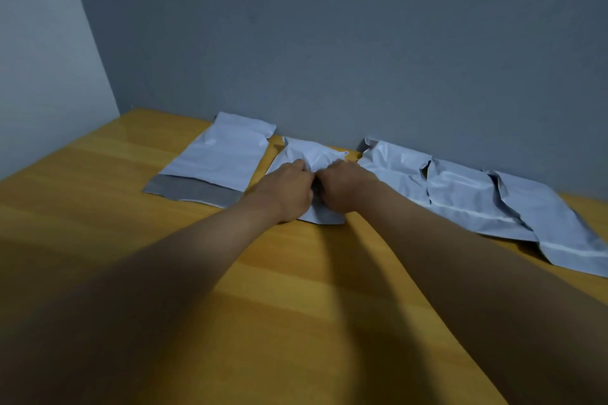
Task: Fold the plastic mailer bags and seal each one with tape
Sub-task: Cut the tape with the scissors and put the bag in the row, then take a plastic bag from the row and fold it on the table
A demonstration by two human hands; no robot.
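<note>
Both hands, left hand & right hand, fingers curled pinching crumpled white plastic mailer bag mid yellow wooden counter by wall: flatten first, crease square, w/ edges aligned.

Fingertips of both hands' grip hidden in the crumpled middle mailer bag; rightmost bag cut off by the frame edge.

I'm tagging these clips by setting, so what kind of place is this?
Probably a plain indoor room, maybe a home packing corner. A wooden table sits pushed into a bare grey wall, with white mailer bags laid in a row along it. Both hands work on the middle bag.
</note>
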